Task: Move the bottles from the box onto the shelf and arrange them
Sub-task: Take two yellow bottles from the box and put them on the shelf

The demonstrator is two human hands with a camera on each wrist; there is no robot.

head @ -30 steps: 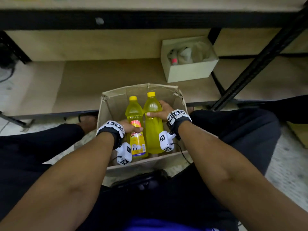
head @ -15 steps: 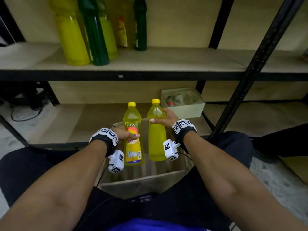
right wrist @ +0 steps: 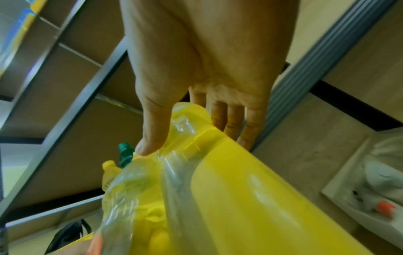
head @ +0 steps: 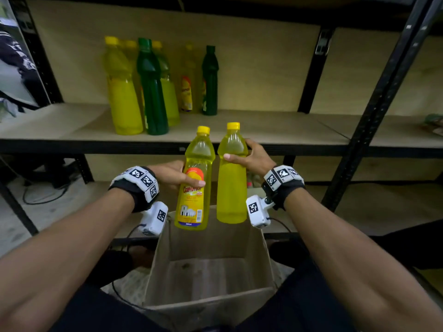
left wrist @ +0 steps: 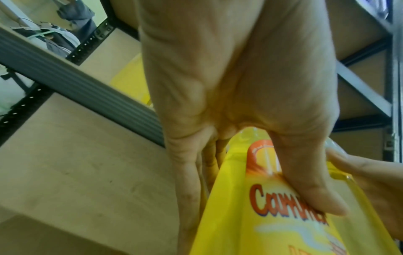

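Carrying two bottles up from the box [head: 208, 279] is the step in hand: both are clear of its rim and in mid-air in front of the shelf [head: 275, 130], not yet set down. The left hand [head: 171, 174] is wrapped round the labelled bottle [head: 195, 185] at its waist, thumb across the orange part of the label and fingers curled behind it, as the left wrist view confirms. The right hand [head: 251, 158] clasps the plain bottle [head: 232, 178] just under its shoulder, thumb in front, fingers round the back. Both bottles are upright, just beside each other, the plain one at 3 o'clock of the labelled one. The box below looks empty, so these are probably the last two.

Already on the shelf, at about 10 o'clock from the hands, stands a group of yellow bottles [head: 123, 92] and green bottles [head: 151, 92]. The next move likely calls for lifting both over the shelf's front edge, then setting them down beside that group, bases flat, without knocking the standing ones.
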